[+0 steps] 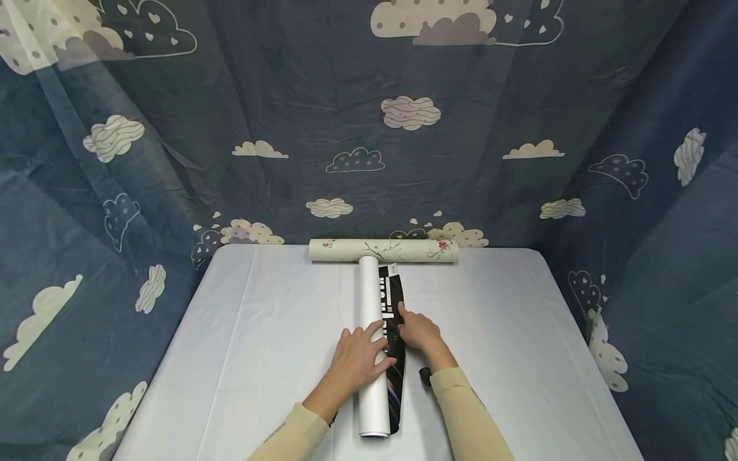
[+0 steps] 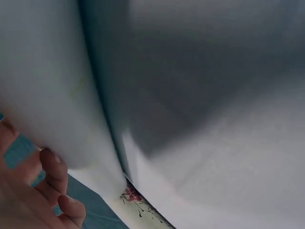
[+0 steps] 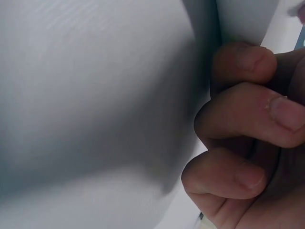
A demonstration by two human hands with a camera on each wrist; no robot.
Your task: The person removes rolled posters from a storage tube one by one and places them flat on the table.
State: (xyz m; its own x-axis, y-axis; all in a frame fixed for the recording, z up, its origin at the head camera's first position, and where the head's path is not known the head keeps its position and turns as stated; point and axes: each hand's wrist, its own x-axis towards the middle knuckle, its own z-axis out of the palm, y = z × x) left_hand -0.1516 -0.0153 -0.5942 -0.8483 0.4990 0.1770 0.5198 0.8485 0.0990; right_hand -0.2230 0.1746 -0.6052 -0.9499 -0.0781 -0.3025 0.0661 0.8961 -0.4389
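Note:
A white paper roll point(image 1: 369, 288) lies lengthwise down the middle of the table. Along its right side shows a narrow strip of black printed sheet point(image 1: 394, 378) with white lettering near its far end. My left hand point(image 1: 356, 358) rests across the roll with fingers spread, its thumb reaching over the black strip. In the left wrist view, the left fingers point(image 2: 55, 167) lie against the roll's side. From the right, my right hand point(image 1: 422, 331) pinches the strip's outer edge. Its other fingers point(image 3: 228, 114) are curled in the right wrist view, where the pinched edge is hidden.
A second roll point(image 1: 383, 250), cream with red blossoms and dark twigs, lies crosswise at the table's far edge, by the white roll's far end. A white cloth covers the table point(image 1: 277, 333). Dark blue cloud-patterned curtains point(image 1: 300, 109) surround its back and sides.

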